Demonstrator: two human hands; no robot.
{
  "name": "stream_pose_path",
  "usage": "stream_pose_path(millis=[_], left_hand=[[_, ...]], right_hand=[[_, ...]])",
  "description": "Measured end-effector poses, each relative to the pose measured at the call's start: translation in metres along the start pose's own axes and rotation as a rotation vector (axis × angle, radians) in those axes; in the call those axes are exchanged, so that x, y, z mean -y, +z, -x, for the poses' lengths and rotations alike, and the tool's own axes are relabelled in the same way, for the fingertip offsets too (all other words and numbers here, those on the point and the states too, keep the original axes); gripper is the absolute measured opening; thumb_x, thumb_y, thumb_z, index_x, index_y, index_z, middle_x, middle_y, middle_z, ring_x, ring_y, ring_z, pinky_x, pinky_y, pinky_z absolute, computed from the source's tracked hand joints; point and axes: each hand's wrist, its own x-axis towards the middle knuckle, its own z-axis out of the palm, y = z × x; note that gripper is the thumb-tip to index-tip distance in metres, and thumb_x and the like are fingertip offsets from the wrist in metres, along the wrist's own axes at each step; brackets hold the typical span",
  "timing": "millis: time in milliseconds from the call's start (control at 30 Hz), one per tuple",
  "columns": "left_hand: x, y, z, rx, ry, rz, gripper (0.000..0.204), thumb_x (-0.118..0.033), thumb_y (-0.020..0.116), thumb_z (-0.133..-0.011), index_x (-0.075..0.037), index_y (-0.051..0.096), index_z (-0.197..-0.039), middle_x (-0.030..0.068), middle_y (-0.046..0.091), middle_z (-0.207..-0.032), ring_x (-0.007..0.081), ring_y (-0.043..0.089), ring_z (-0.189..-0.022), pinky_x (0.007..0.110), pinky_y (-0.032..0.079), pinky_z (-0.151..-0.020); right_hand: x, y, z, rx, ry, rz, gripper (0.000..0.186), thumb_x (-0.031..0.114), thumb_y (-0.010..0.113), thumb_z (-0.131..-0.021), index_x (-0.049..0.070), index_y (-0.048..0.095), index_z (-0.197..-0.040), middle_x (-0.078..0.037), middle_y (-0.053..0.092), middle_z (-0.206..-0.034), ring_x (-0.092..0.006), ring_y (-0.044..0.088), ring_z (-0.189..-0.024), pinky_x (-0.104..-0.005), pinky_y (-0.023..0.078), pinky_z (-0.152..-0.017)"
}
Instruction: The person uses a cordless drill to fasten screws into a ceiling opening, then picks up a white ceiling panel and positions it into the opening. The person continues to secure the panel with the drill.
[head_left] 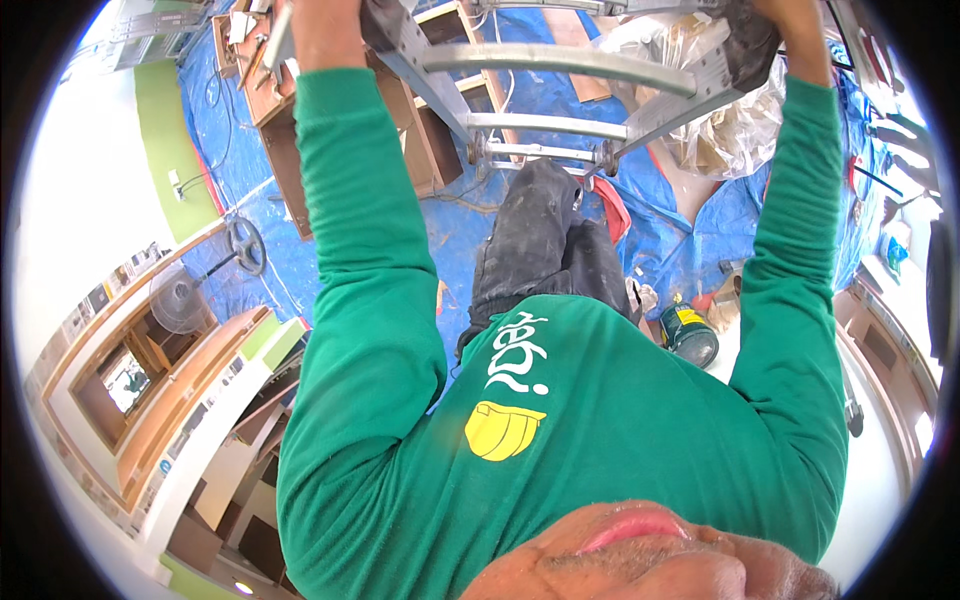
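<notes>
An aluminium ladder [560, 58] fills the top centre, with flat rungs and two side rails. My left hand [328, 25] is at its left rail, cut off by the upper edge, so its fingers are hidden. My right hand [790, 25] is beside the right rail, also cut off with fingers unseen. Both arms reach up in green sleeves. My legs [515, 240] in dusty dark trousers extend toward the ladder's lower rungs.
Blue sheeting [450, 235] covers much of the floor. A wooden cabinet [285, 170] with tools stands left of the ladder, crumpled clear plastic [715, 150] lies right. A fan [180, 300] is at left, a dark green canister [688, 335] lower right.
</notes>
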Motion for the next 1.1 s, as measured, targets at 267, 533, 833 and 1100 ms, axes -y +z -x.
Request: stream_pose_path(millis=[267, 533, 833, 1100], left_hand=[[-0.008, 0.006, 0.009, -0.138, 0.044, 0.182, 0.040, -0.035, 0.075, -0.087, -0.007, 0.077, -0.116, 0.0239, 0.074, -0.113, 0.0415, 0.069, -0.111, 0.050, 0.052, -0.100], [-0.009, -0.010, -0.002, 0.036, 0.009, 0.129, 0.048, -0.047, 0.071, -0.090, -0.015, 0.075, -0.126, 0.0044, 0.071, -0.131, 0.0382, 0.068, -0.115, 0.050, 0.052, -0.097], [-0.013, -0.014, -0.001, 0.108, -0.113, 0.159, 0.040, -0.042, 0.073, -0.091, -0.010, 0.078, -0.115, 0.0060, 0.072, -0.119, 0.0372, 0.070, -0.107, 0.049, 0.053, -0.092], [-0.021, -0.016, 0.000, -0.022, -0.132, 0.195, 0.028, -0.033, 0.078, -0.088, -0.008, 0.076, -0.099, 0.0050, 0.070, -0.102, 0.0359, 0.072, -0.084, 0.047, 0.054, -0.072]], right_hand=[[0.024, -0.018, -0.005, -0.039, 0.194, -0.010, 0.024, 0.026, 0.073, -0.084, 0.009, 0.064, -0.099, -0.020, 0.072, -0.093, -0.0417, 0.069, -0.095, -0.0542, 0.050, -0.078], [0.028, -0.015, -0.015, -0.060, 0.220, 0.052, 0.024, 0.027, 0.072, -0.084, 0.010, 0.064, -0.099, -0.017, 0.071, -0.091, -0.0410, 0.068, -0.091, -0.0530, 0.049, -0.076], [0.018, -0.006, -0.008, 0.100, 0.284, 0.039, 0.034, 0.020, 0.073, -0.086, 0.007, 0.060, -0.114, -0.018, 0.069, -0.111, -0.0407, 0.065, -0.108, -0.0507, 0.051, -0.083], [0.021, -0.010, -0.002, 0.173, 0.415, 0.068, 0.039, 0.015, 0.074, -0.083, 0.013, 0.058, -0.119, -0.007, 0.068, -0.108, -0.0317, 0.065, -0.105, -0.0497, 0.040, -0.084]])
